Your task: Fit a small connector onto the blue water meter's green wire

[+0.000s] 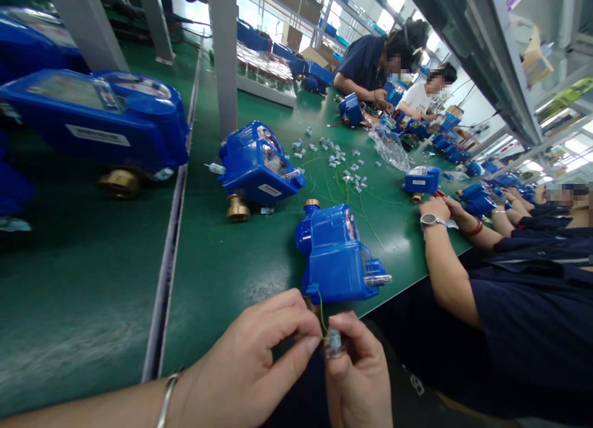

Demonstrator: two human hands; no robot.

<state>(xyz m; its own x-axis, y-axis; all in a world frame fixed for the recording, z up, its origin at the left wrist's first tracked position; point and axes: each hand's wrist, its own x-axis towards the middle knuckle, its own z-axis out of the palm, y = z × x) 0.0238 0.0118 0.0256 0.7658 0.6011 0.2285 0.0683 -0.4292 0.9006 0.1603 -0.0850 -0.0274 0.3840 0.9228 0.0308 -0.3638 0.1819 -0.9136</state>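
Note:
A blue water meter (336,255) with brass ends lies on the green table just beyond my hands. From its near side a thin green wire (323,307) runs down to a small clear plastic seal (333,341). My right hand (359,369) pinches that seal between thumb and fingers. With thumb and forefinger pressed together, my left hand (264,354) holds the green wire right beside the seal. A second blue meter (262,162) sits farther back to the left, a clear seal (216,168) hanging at its side.
Several loose clear seals (338,156) and green wires are scattered mid-table. Another blue meter (102,119) stands beyond the metal strip (171,255) at left. A grey post (225,57) rises from the table. Co-workers sit along the right, one wearing a watch (429,219).

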